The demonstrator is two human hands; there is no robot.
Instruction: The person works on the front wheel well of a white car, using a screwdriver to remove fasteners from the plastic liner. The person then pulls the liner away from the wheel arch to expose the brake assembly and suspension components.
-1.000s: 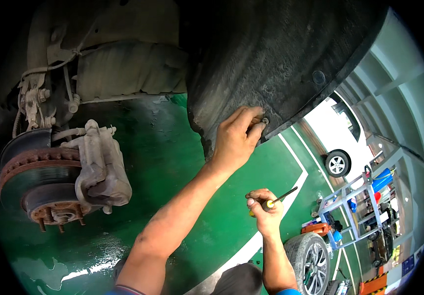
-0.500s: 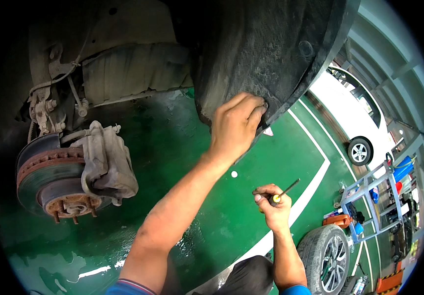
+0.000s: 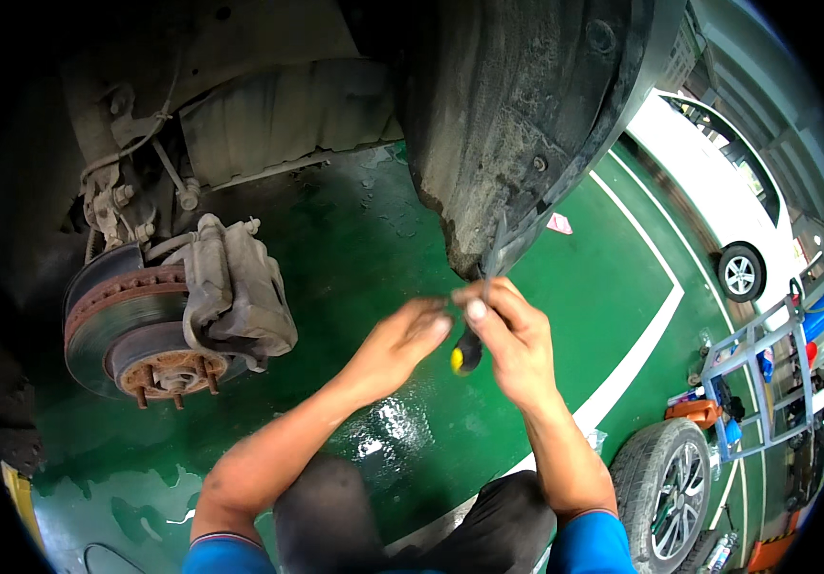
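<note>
My right hand (image 3: 517,335) is closed round a screwdriver (image 3: 466,356) with a black and yellow handle. The handle points down towards me, and the shaft seems to rise past the fingers in front of the liner's lower end. Close beside it, my left hand (image 3: 397,344) has thumb and fingers drawn together. Its fingertips are smeared by motion, and whatever they may pinch cannot be made out. Just above both hands hangs the dirty black wheel-arch liner (image 3: 488,143), its lower tip near my right fingertips. A small round fastener (image 3: 540,164) shows on the liner.
To the left are a rusty brake disc (image 3: 134,316) with bare studs and a grey caliper (image 3: 240,287). A removed wheel (image 3: 665,493) stands at lower right, near a grey metal frame cart (image 3: 761,383). A white car (image 3: 718,182) is parked beyond on the green floor.
My left hand has left the liner and come down beside my right hand. My right hand has moved up and left, and the screwdriver has turned so its handle points down. The view has shifted slightly.
</note>
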